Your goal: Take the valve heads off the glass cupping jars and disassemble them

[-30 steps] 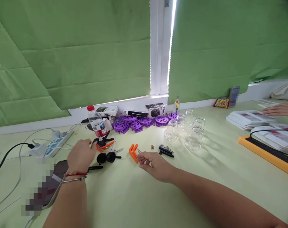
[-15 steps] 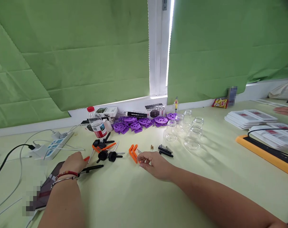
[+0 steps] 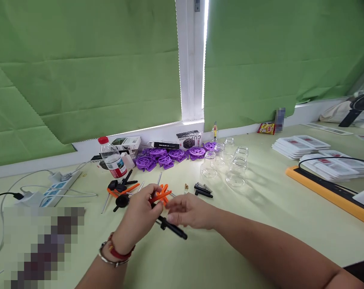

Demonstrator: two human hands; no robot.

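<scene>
While both hands meet over the middle of the worktop (image 3: 230,249), this is how it sits:

Thing in hand: a black tool (image 3: 170,227), a slim dark rod with a chunkier knob partway along, plus an orange piece (image 3: 159,196) sticking up out of the same fist.
Left grip: the left hand (image 3: 139,216) is curled tight around the upper end of the black tool, fingers closed on it; the orange piece pokes out past the knuckles toward the window.
Right grip: the right hand (image 3: 186,212) is just beside it, fingers loosely bent with the tips at the black tool's shaft. Can't really tell if it's pinching the rod or only touching it, it's a bit blurry there.
Where the tool is: held just above the worktop, slanting down and to the right, the free end jutting out under the right hand.
Wrist stuff: red cord and a metal bangle (image 3: 110,260) on the left wrist.
Nearby: more black and orange parts (image 3: 119,188) lying just behind the left hand, a black bit holder (image 3: 203,189) behind the right hand, a water bottle (image 3: 110,157), purple discs (image 3: 166,154) and glass jars (image 3: 234,166) farther back by the wall.
</scene>
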